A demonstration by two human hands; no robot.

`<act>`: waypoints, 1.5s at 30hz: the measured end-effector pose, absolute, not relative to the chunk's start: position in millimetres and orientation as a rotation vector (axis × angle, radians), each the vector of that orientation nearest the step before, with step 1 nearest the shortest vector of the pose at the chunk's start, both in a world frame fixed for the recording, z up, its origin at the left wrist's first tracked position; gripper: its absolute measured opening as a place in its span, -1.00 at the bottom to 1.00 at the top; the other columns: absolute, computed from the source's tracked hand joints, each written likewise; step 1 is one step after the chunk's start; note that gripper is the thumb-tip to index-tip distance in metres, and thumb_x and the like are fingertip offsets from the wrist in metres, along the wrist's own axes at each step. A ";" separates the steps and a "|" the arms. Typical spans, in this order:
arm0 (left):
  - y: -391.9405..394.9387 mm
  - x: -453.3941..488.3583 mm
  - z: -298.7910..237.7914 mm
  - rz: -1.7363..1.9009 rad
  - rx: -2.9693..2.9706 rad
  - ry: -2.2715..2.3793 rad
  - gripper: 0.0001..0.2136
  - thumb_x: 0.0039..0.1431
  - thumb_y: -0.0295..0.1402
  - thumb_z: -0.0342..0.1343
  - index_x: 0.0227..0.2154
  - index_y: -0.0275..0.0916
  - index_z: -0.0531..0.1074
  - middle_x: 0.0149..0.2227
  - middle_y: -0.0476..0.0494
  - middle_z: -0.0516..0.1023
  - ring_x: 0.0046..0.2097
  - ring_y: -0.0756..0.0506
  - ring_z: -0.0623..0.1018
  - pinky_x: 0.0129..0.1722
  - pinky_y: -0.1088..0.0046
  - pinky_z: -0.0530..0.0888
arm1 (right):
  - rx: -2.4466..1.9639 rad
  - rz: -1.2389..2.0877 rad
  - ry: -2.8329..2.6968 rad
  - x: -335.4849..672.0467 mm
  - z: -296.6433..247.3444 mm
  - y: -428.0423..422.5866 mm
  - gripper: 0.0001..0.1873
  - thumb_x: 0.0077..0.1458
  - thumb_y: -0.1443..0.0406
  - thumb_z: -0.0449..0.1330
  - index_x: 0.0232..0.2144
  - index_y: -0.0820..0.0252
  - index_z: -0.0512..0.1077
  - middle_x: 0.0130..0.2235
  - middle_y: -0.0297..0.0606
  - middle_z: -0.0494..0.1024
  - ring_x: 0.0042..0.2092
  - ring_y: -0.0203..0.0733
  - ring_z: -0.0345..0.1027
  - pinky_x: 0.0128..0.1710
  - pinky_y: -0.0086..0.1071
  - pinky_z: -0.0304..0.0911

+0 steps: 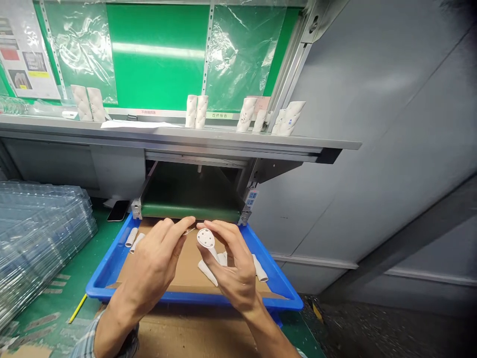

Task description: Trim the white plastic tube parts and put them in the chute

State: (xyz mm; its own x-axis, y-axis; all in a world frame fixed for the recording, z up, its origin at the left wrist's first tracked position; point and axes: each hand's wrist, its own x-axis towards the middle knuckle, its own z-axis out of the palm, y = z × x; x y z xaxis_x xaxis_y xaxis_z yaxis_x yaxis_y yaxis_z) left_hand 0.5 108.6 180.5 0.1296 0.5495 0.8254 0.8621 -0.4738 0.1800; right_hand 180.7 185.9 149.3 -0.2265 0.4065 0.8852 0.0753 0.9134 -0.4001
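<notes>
My right hand (236,263) grips a white plastic piece (206,238) between thumb and fingers. Its round end, dotted with several small holes, is turned up toward me. Close beside it, my left hand (154,256) pinches a thin, small sliver-like thing (190,231) between thumb and index finger; its kind is too small to make out. Both hands are above a blue tray (197,298) lined with cardboard (182,278). White tube-like pieces lie in the tray: one (207,272) under my right hand, another (260,268) at the right, and a pair (131,237) at the left.
A green conveyor belt (190,194) ends at the tray's far side. Stacked clear plastic trays (40,233) stand left, near a phone (118,211) and a yellow stick (77,308). Above, a metal shelf (167,135) carries several white twisted pieces (246,114). A power strip (252,198) hangs right.
</notes>
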 end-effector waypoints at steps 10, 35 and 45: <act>105.4 1.0 178.2 -1.321 -2.219 -1.281 -0.64 0.59 -0.44 0.03 0.35 -0.14 0.37 -0.07 -0.09 0.60 -0.11 -0.08 0.53 -0.08 0.37 0.45 | -0.299 0.346 -1.765 179.9 146.9 188.4 -0.56 0.34 0.49 0.28 0.18 0.04 0.44 0.11 -0.10 0.61 0.18 -0.01 0.56 0.25 -0.02 0.52; 105.1 0.6 173.8 -1.360 -2.191 -1.304 -0.70 0.58 -0.46 0.06 0.26 -0.16 0.48 -0.13 -0.06 0.60 -0.16 -0.04 0.50 -0.12 0.44 0.42 | -0.281 0.137 -1.820 180.6 156.0 186.1 -0.48 0.25 0.60 0.28 0.17 0.12 0.43 0.10 -0.12 0.64 0.16 -0.10 0.56 0.26 -0.16 0.51; 109.0 -1.3 176.5 -1.485 -2.234 -1.315 -0.67 0.58 -0.44 0.08 0.28 -0.05 0.46 -0.14 -0.01 0.60 -0.16 -0.04 0.47 -0.11 0.45 0.40 | -0.261 0.285 -1.801 180.1 151.3 189.0 -0.50 0.28 0.54 0.28 0.19 0.06 0.44 0.11 -0.15 0.64 0.18 -0.06 0.56 0.28 -0.08 0.49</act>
State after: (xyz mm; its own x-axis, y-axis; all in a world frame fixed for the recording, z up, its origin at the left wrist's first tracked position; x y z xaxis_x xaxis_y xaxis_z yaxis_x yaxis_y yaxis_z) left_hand -1.3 109.0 176.5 0.1238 0.5778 0.8067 0.7307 -0.6031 0.3199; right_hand 180.1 189.0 151.3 -0.2428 0.3243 0.9143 0.0264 0.9443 -0.3280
